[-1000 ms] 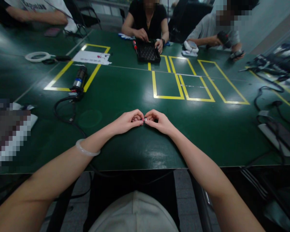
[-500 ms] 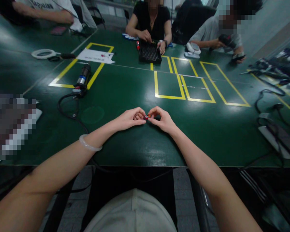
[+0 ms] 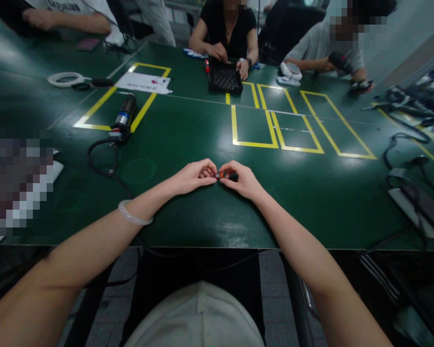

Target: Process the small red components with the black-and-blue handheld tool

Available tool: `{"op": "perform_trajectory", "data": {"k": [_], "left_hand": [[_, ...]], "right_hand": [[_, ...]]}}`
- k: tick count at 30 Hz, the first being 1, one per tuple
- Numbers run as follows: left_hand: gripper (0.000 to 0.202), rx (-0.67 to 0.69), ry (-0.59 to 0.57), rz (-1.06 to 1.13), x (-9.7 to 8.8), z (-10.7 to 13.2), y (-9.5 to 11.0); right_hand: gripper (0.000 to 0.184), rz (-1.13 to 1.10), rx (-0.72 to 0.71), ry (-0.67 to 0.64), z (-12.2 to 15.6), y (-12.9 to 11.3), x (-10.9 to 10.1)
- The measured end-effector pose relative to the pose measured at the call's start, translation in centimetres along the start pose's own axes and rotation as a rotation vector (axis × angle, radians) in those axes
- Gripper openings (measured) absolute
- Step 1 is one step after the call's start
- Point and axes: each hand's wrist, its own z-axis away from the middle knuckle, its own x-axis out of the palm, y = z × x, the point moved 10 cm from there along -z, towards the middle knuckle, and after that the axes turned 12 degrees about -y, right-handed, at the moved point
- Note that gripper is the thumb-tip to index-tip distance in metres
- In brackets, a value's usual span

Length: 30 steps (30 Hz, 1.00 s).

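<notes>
A small red and orange piece with a pale middle [image 3: 218, 176] is held over the near part of the green table [image 3: 188, 219]. It is too small for me to tell its kind. My left hand [image 3: 192, 177] pinches it from the left between thumb and fingers, the other fingers curled in. On the opposite side, my right hand [image 3: 241, 179] grips its orange end with thumb and fingertips. Both sets of fingertips nearly meet, and they hide part of the piece.
Left of centre lies a black and silver cylindrical device [image 3: 125, 114] with a black cable. Yellow tape rectangles [image 3: 255, 143] mark the table. Across it, a person handles a black compartment tray [image 3: 224, 77]. A white ring-shaped tool [image 3: 65, 79] lies far left; cables [image 3: 386, 154] run at right.
The fingers of my right hand have shifted slightly, and more of the orange end shows. Behind the table at the back left, a person's pale-trousered legs have come into view.
</notes>
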Motion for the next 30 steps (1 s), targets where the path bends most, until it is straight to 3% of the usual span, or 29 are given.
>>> {"op": "perform_trajectory", "data": {"k": [14,17,20,24,27,30], "left_hand": [[0.033,-0.01,0.003,-0.009,-0.1,0.0,0.1],[0.035,-0.03,0.023,-0.08,-1.1,0.2,0.3],[0.04,-0.058,0.126,-0.201,-4.2,1.0,0.4],[0.042,-0.148,0.462,-0.559,-11.7,4.6,0.8],[0.048,-0.351,0.753,-0.824,-17.2,9.0,0.3],[0.062,-0.622,0.915,-0.854,-21.0,13.2,-1.9]], "right_hand": [[0.012,-0.014,0.025,-0.051,-0.1,0.1,0.5],[0.013,-0.043,0.033,-0.032,0.0,0.4,0.2],[0.014,-0.056,0.05,-0.015,0.1,0.8,0.0],[0.015,-0.045,0.073,-0.023,0.0,1.0,0.1],[0.015,-0.033,0.088,-0.033,0.0,1.1,0.2],[0.015,-0.03,0.106,-0.036,0.0,1.2,0.3]]}}
